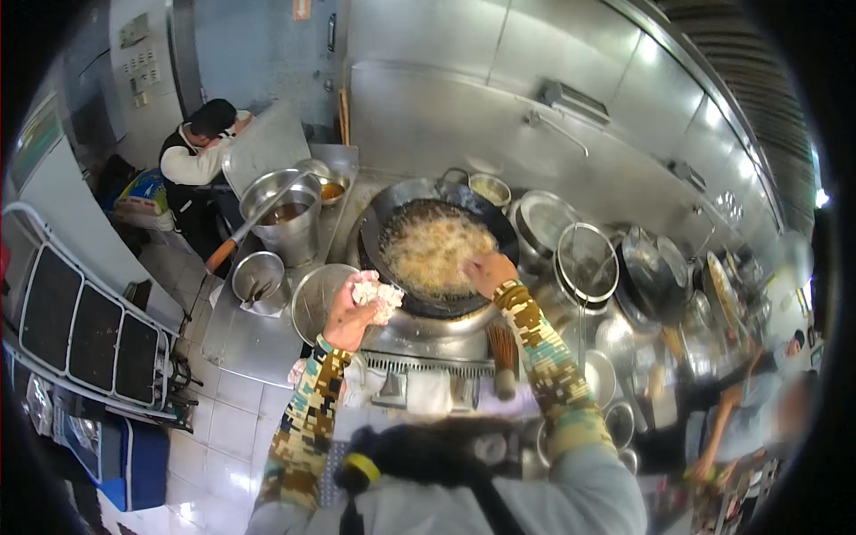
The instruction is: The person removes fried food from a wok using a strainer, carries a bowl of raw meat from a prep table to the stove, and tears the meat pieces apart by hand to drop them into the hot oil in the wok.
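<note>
My left hand (349,323) is closed around a clump of pale, flour-coated pieces (378,300), held up at the near left edge of the wok. A large dark wok (506,225) sits on the stove, full of bubbling oil with golden frying pieces (435,250) in it. My right hand (492,273) is over the wok's right side, fingers bent and pointing toward the oil. Its fingertips blur into the froth, so I cannot tell whether anything is between them. Patterned sleeves cover both forearms.
Left of the wok stand a metal pot (294,214) with a wooden-handled ladle across it, a smaller pot (259,278) and a round strainer (314,301). A wire skimmer (587,261) and a bamboo brush (504,361) lie to the right. People are at far left (198,156) and right (749,419).
</note>
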A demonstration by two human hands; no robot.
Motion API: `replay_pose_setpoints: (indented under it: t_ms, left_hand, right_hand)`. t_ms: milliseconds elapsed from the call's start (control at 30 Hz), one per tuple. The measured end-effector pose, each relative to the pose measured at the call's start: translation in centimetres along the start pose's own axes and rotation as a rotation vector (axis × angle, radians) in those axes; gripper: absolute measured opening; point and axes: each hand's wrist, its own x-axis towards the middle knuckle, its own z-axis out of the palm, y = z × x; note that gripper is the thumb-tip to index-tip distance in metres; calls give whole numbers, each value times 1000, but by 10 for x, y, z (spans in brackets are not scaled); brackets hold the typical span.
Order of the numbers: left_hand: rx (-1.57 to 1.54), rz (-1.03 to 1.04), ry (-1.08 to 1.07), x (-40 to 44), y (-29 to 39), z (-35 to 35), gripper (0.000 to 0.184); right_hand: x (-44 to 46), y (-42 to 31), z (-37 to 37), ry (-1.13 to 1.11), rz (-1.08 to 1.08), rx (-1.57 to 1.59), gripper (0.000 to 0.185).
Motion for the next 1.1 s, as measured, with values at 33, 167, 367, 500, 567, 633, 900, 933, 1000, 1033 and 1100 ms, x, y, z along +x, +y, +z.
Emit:
replay_pose_setpoints:
  t_ms: [33, 167, 367, 500, 567, 633, 900, 933, 1000, 1033, 1100]
  left_hand:
    - [1, 12, -15, 5, -3, 1, 43]
    - [409, -33, -23, 22, -3, 30, 37]
    - [209, -6, 53, 23, 7, 26, 27]
    - [-61, -29, 63, 21, 6, 27, 25]
    - [-276, -66, -2, 18, 10, 35, 22]
    - [-477, -156, -385, 38, -18, -8, 3]
    - [-209, 86, -88, 29, -17, -16, 45]
    - [-402, 21, -21, 28, -16, -20, 39]
    - [-772, -74, 97, 28, -22, -36, 29]
    - [-824, -117, 21, 27, -26, -43, 29]
    - [-861, -212, -45, 19, -38, -50, 31]
  right_hand:
    - [-13, -30, -10, -90, 29, 425, 45]
    - [-40, -98, 21, -187, -53, 1470, 46]
    - [-50, -74, 30, -158, 103, 1847, 31]
    - [-54, -60, 33, -268, 109, 2283, 18]
    - [-46, -59, 49, -393, 38, 2499, 11]
    - [-36, -55, 63, -334, -44, 2491, 7]
    - [-48, -49, -59, 218, -134, 2024, 28]
    - [-47, -48, -66, 235, -213, 2042, 27]
    - [-57, -56, -94, 320, -14, 1847, 17]
    - [-58, -59, -102, 372, 33, 1792, 21]
    - [-50, -53, -94, 293, 88, 1656, 23]
